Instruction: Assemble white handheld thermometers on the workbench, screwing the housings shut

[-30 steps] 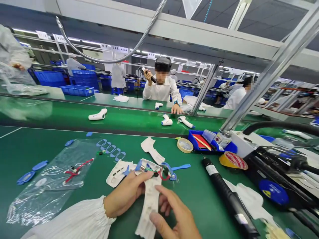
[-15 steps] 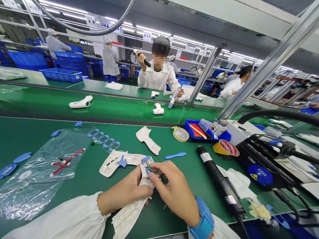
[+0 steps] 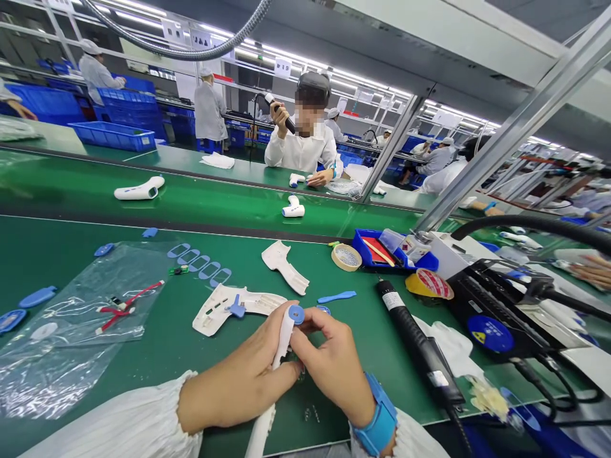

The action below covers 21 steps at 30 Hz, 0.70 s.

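Note:
My left hand (image 3: 238,381) is closed around a white plastic shell half (image 3: 260,431), tilted edge-on toward me. A round blue cap (image 3: 296,314) sits at its upper end. My right hand (image 3: 337,362) is closed at that same end, thumb and fingers gripping it from the right; the parts inside are hidden. Just beyond my left hand lies another white shell half (image 3: 214,313) with a blue trigger piece (image 3: 236,306) on it. Small screws (image 3: 311,413) lie on the green table beneath my hands.
A black electric screwdriver (image 3: 413,337) lies at right, near a blue parts tray (image 3: 417,262) and tape roll (image 3: 346,257). A plastic bag (image 3: 71,356) with red-wired parts is at left. A co-worker (image 3: 305,146) sits across the green belt (image 3: 214,198).
The shell half has been turned from showing its inside to edge-on, with the blue cap facing up. On the belt, the white devices have shifted left. The co-worker's lower hand has let go of a device.

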Tool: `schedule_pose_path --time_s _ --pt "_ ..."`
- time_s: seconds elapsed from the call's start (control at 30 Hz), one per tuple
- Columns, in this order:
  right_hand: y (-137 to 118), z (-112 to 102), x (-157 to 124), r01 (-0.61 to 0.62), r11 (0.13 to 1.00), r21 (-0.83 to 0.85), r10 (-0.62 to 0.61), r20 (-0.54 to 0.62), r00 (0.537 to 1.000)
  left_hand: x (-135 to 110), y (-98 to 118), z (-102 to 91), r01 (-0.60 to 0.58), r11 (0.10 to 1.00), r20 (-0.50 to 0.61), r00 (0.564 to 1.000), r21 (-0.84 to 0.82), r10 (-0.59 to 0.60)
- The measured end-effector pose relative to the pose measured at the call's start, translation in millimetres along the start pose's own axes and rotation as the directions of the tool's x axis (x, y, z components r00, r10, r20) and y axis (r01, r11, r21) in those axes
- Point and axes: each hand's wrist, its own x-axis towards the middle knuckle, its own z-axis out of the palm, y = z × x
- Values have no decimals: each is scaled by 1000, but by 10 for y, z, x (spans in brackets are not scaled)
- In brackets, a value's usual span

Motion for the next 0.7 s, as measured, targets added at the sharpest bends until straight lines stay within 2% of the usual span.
schedule_pose_path --time_s 0.1,0.43,0.6,0.7 --pt "7 8 -24 -15 1000 -13 14 -22 1000 -16 7 1 27 999 -5 1000 20 -27" --pt "60 39 -78 -97 982 162 100 -10 995 -18 21 40 40 998 27 999 -54 -38" --pt "138 58 -55 -138 966 221 153 -52 987 8 16 20 98 988 59 994 -115 -92" --pt "147 39 -37 -199 932 303 208 4 978 31 19 -12 191 963 107 979 -189 -173"
